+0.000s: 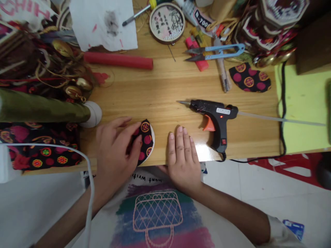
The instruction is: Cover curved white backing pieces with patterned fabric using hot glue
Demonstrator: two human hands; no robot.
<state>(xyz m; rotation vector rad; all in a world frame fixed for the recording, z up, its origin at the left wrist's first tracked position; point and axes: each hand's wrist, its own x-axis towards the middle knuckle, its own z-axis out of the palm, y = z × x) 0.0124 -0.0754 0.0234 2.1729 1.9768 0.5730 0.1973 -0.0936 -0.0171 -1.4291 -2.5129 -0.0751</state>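
My left hand (pixel 113 148) lies over a half-round piece (pixel 146 139) covered in black cloth with pink and orange dots, white card showing at its right edge. The fingers press down on it, thumb curled against its side. My right hand (pixel 182 155) rests flat on the wooden table (pixel 160 89) just right of the piece, fingers together and stretched out, holding nothing. A black hot glue gun (pixel 216 117) with an orange trigger lies on its side to the right, nozzle pointing left, a glue stick poking out of its back.
A second dotted cloth piece (pixel 249 79) lies at back right. Blue thread snips (pixel 217 52), a red roll (pixel 119 60), a round framed picture (pixel 167 22), white paper (pixel 103 22) and a green cloth roll (pixel 43 108) crowd the back and left. A white cable (pixel 89 179) crosses at left.
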